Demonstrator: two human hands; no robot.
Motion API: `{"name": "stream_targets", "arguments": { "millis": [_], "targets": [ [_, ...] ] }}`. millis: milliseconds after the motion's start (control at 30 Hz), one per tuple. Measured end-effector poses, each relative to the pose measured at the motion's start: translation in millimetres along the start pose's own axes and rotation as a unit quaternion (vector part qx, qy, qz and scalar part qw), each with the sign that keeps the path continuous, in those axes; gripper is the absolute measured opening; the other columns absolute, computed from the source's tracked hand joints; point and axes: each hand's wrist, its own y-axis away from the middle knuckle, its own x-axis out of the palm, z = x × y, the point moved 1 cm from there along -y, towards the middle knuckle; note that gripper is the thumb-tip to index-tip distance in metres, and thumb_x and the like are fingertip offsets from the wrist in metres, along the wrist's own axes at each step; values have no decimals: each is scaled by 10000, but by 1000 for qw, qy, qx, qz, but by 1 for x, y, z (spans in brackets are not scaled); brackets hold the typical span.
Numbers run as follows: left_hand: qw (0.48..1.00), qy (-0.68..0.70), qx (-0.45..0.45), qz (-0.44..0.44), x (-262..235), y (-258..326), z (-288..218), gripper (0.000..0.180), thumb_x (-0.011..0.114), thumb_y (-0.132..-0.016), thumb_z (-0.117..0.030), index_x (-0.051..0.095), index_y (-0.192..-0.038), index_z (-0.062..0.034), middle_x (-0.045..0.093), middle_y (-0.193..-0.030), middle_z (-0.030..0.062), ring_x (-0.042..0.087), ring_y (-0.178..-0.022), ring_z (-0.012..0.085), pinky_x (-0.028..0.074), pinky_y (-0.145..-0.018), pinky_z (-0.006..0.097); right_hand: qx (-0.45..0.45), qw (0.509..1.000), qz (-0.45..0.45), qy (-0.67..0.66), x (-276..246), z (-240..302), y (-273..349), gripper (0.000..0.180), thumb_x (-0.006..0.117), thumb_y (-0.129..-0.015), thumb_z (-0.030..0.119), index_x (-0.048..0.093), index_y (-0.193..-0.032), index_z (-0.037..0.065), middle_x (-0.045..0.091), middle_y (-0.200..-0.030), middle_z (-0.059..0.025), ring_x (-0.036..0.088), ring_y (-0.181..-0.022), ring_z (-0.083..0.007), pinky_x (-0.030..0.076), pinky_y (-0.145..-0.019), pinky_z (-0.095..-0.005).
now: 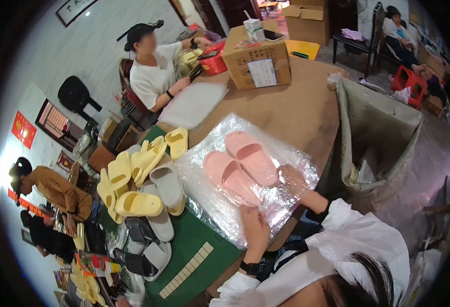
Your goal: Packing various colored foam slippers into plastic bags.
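A pair of pink slippers [240,166] lies side by side on clear plastic bags [199,148] spread over the table, toes pointing away from me. Whether the slippers are inside the top bag or on it, I cannot tell. My left hand [254,225] is closed at the heel of the left slipper, thumb and fingers pinching its end. At the heel of the right slipper is my right hand [292,181], its fingers curled against the edge and partly blurred.
Yellow slippers [139,204], grey slippers [168,183] and black-strapped slippers [135,261] are heaped at left on a green mat [199,225] with a row of beige labels [186,270]. A cardboard box [258,64] stands farther back. Across the table sits a person [150,71]. A large sack [378,133] stands right.
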Motion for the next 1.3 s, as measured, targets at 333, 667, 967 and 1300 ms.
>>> {"name": "stream_targets", "arguments": {
  "millis": [333,667,967,1300],
  "targets": [
    [993,-72,84,31,4,9,17,113,538,-805,-26,498,-884,44,265,-1325,425,288,-1244,540,259,-1034,511,-114,990,49,-70,13,35,29,346,612,-782,291,596,-1029,49,596,-928,-215,578,-843,-386,467,-803,-446],
    [991,-117,59,28,5,5,18,204,507,-865,-104,511,-1004,45,315,-1326,388,339,-1218,512,314,-995,493,-174,975,115,-75,13,40,10,368,642,-748,261,593,-1044,48,582,-1028,-174,552,-970,-345,455,-860,-431],
    [997,-56,36,40,0,6,15,126,475,-853,-36,494,-937,57,314,-1347,371,355,-1229,486,315,-1013,478,-159,972,132,-109,9,63,48,298,640,-752,236,611,-987,54,594,-979,-174,557,-942,-344,460,-828,-426],
    [956,266,-123,22,-28,-2,-26,429,492,-860,7,419,-1277,69,483,-1235,148,493,-1087,213,392,-924,307,53,747,446,-490,-25,81,64,478,563,-913,390,558,-1158,-19,630,-903,-51,581,-777,-118,505,-724,-276]
  ]
}}
